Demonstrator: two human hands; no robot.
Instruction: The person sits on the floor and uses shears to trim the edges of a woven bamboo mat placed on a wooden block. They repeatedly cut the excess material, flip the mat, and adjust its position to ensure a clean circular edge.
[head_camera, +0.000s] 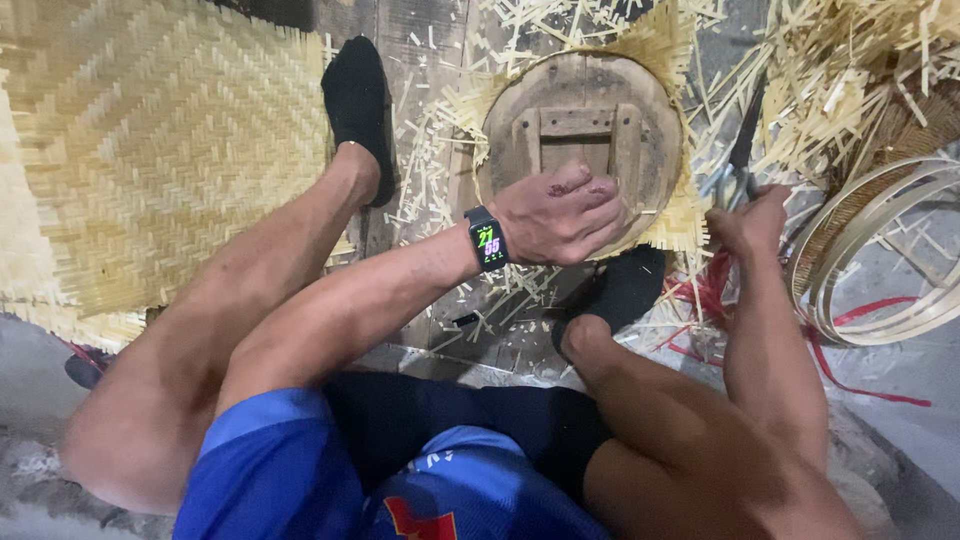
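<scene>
Matting (150, 150) of woven pale bamboo strips occupies the far left of the scene, lying flat on the floor, its right edge frayed into loose strip ends. Just right of it, a foot in a black sock (358, 105) rests on dark floor planks (420, 60), which are littered with short strip offcuts.

Centre: a round wooden form (580, 130) with a small rectangular wooden frame fixed on its face lies on top of a woven piece (680, 215), whose fringe of cut strip ends projects around the rim, most clearly at the right and far sides. The left hand (558, 215) presses down on the near part of the form, fingers curled and closed against the wood, gripping nothing separate. A black smartwatch (487, 240) with a lit screen sits on that wrist. A second black-socked foot (622, 285) is planted just near of the form, touching the fringe.

Right of the form, the right hand (750, 220) is closed around the handles of metal shears (738, 165), the dark blades pointing far, alongside the fringe edge. Whether the blades are parted cannot be told. Red strips (700, 295) lie on the floor beneath that hand.

Far right: a heap of loose bamboo strips (850, 80), and nearer, a stack of thin bent bamboo hoops (880, 260) lying on the grey floor.
</scene>
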